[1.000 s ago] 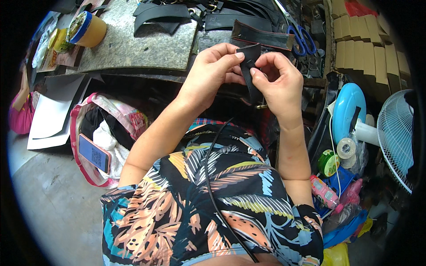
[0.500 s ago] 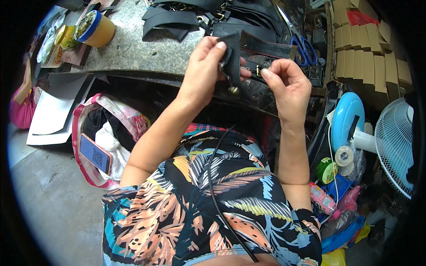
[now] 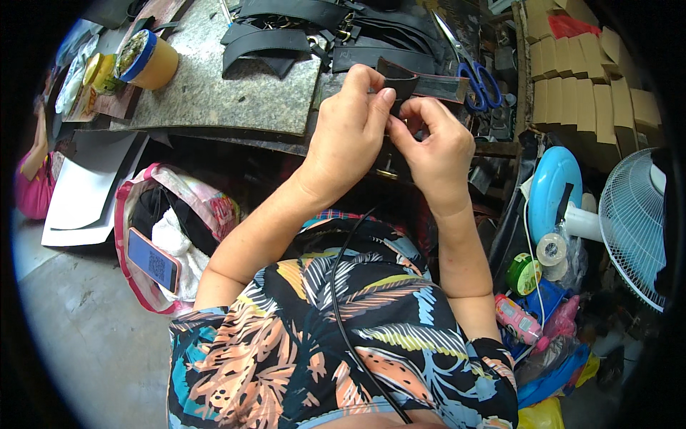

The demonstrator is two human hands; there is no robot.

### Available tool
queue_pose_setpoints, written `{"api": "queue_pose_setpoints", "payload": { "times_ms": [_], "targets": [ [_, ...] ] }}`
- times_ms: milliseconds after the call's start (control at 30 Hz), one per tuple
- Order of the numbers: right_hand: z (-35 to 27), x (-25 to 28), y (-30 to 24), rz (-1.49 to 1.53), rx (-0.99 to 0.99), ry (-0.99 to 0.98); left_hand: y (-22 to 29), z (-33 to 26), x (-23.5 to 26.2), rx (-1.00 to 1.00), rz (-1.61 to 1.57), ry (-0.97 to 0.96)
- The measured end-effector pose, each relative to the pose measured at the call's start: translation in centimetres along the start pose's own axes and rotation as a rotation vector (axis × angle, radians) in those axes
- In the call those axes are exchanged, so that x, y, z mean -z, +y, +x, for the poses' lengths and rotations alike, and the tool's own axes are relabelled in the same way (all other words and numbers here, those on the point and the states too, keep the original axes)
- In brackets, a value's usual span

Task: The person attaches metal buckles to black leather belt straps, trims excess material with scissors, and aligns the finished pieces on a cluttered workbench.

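Over the near edge of the bench, both my hands meet at a black leather strap (image 3: 400,86). My left hand (image 3: 350,136) is closed on it, thumb and fingers pinching its left side. Thumb and forefinger of my right hand (image 3: 437,146) pinch together at the strap's lower right, touching the left thumb's area; what lies between those fingertips is hidden. A brass-coloured metal fitting (image 3: 388,171) shows below the hands. Just beyond lies a dark strip with a reddish edge (image 3: 444,88). Stacked black leather straps (image 3: 268,46) lie farther back on the bench.
Blue-handled scissors (image 3: 480,86) lie at the bench's right. A tub with a blue rim (image 3: 153,63) stands at the left on the stone slab (image 3: 221,100). Cardboard boxes (image 3: 572,107) and a fan (image 3: 632,222) are at right; a bag with a phone (image 3: 153,259) is at lower left.
My right hand has moved left, in against the strap beside my left hand. The strap has turned, and my left hand has shifted slightly right. The view has shifted a little.
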State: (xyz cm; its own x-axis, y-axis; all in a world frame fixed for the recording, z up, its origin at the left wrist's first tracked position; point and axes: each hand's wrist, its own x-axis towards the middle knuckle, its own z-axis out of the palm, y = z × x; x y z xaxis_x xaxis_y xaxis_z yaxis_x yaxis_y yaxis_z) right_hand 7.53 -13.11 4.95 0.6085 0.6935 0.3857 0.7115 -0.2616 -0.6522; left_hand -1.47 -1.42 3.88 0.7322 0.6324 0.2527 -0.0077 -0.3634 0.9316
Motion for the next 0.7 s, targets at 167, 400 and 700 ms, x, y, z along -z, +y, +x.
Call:
{"api": "queue_pose_setpoints", "payload": {
  "times_ms": [167,400,700],
  "targets": [
    [-0.2,0.1,1.2,0.476,-0.182,-0.1,-0.9,0.4,0.0,0.306,-0.33,-0.085],
    [-1.0,0.2,1.5,0.479,-0.064,-0.074,-1.1,1.2,0.6,0.525,-0.632,-0.11],
    [2.1,3.6,5.7,0.061,-0.062,0.096,-1.9,1.5,0.7,0.589,-0.813,-0.137]
  ]
}}
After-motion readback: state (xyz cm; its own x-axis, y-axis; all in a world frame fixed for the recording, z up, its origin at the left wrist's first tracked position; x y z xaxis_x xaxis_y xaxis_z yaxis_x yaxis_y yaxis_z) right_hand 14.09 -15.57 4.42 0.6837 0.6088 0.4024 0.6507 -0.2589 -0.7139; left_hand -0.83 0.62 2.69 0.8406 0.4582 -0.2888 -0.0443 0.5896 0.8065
